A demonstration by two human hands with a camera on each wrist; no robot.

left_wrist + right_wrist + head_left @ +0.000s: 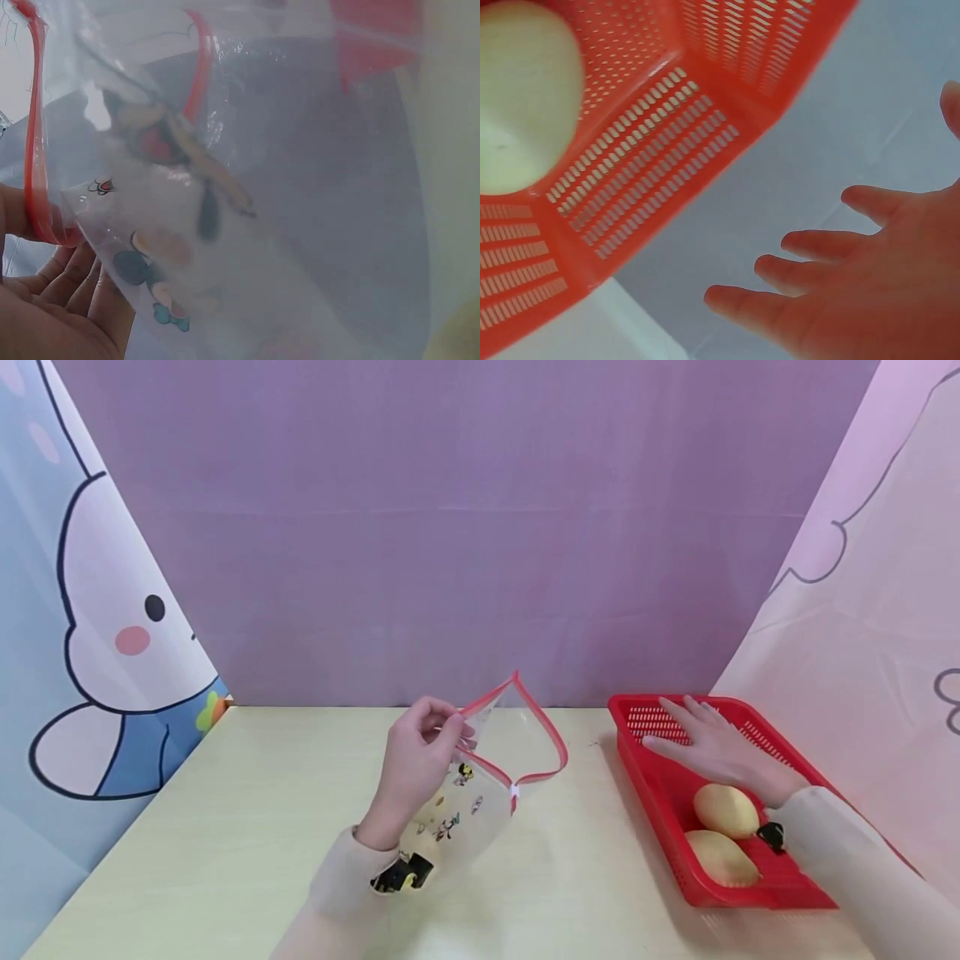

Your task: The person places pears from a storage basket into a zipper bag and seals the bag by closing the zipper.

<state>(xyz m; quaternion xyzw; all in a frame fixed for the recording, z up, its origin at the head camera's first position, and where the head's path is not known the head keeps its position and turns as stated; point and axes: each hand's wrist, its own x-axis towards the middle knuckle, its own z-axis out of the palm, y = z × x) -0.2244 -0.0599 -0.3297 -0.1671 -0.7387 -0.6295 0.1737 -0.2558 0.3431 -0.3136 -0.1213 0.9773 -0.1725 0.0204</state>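
Note:
A clear zip bag (480, 802) with a red zip rim and cartoon prints stands with its mouth spread wide. My left hand (423, 752) pinches the rim at its left side; in the left wrist view the red strip (34, 150) passes between thumb and fingers. Through the film a pale yellow rounded shape (429, 812) shows faintly. On the right, my right hand (708, 747) hovers over a red basket (652, 810), fingers straight and spread, holding nothing. Two potatoes (726, 811) lie in the basket's near part, below that hand. The right wrist view shows one potato (525, 97).
The pale tabletop (225, 827) carries the bag and the basket. A purple cloth (480, 527) hangs behind the table's far edge. Printed curtains flank both sides, the right one (862, 693) close beside the basket.

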